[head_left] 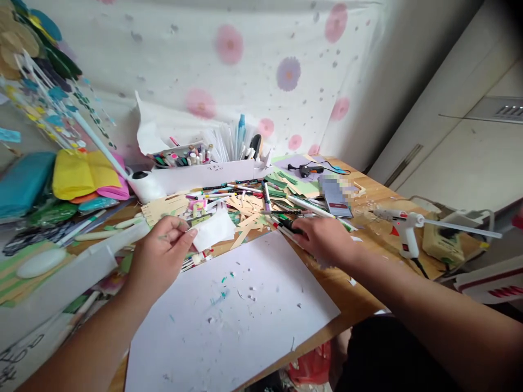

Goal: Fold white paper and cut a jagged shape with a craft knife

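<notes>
My left hand (169, 245) pinches a small white piece of paper or tissue (216, 230) by its left edge, above the back left of a large white sheet (245, 310). Past the sheet's back right corner, my right hand (318, 237) reaches down among pens, its fingers closed at a dark, pen-like item (291, 224). Most of that item is hidden by the fingers. Paper scraps and green and white specks lie on the white sheet. Cut cream paper strips (247, 209) are spread between the hands.
A long white box (204, 175) of markers stands at the back. Nearer the right are a phone (337, 198), a black glue gun (306, 170) and a white glue gun (408, 234). Coloured paper packs (87, 174) lie left, below hanging paper decorations.
</notes>
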The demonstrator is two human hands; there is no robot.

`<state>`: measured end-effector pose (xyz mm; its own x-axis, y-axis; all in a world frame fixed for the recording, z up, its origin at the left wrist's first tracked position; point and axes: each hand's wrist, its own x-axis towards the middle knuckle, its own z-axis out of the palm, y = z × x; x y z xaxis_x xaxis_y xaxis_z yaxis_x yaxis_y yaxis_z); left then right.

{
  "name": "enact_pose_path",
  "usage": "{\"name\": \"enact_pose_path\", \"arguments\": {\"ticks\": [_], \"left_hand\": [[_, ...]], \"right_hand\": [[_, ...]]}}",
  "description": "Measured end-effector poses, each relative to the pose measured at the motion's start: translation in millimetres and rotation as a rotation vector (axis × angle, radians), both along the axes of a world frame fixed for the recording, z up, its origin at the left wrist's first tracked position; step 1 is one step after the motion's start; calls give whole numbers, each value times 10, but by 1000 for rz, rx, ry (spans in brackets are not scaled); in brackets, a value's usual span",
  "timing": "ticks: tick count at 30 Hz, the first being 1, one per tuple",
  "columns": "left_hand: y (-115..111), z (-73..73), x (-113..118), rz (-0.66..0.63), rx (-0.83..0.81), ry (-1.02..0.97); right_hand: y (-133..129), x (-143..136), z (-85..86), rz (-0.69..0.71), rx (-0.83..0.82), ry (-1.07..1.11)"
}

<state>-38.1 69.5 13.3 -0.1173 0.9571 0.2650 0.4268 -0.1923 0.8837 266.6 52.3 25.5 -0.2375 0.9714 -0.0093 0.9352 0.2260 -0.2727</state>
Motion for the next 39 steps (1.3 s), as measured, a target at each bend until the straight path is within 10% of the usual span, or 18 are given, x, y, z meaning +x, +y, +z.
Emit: {"name": "enact_pose_path", "arguments": {"ticks": [4, 12, 20, 27, 31, 36, 39], "left_hand": [[1, -134, 99, -37, -60, -309], [-47, -199, 178, -87, -133, -596], [-37, -400, 211, -213, -83, -509], [-17, -409, 198, -262, -115, -416], [-10, -405, 167, -271, -125, -387], [3, -416, 173, -291, -110, -403], [-9, -410, 191, -319, -108, -402]], "right_hand": [[-9, -445, -122, 260, -222, 453], [308, -1314, -382, 256, -453, 932], [-911, -746, -149, 452, -1016, 875], [-506, -1342, -306, 214, -605, 1317], [-614, -1726, -425, 326, -695, 1236], [-1260, -1134, -323, 487, -1137, 943], [-1177, -602, -218, 132, -683, 1152]]}}
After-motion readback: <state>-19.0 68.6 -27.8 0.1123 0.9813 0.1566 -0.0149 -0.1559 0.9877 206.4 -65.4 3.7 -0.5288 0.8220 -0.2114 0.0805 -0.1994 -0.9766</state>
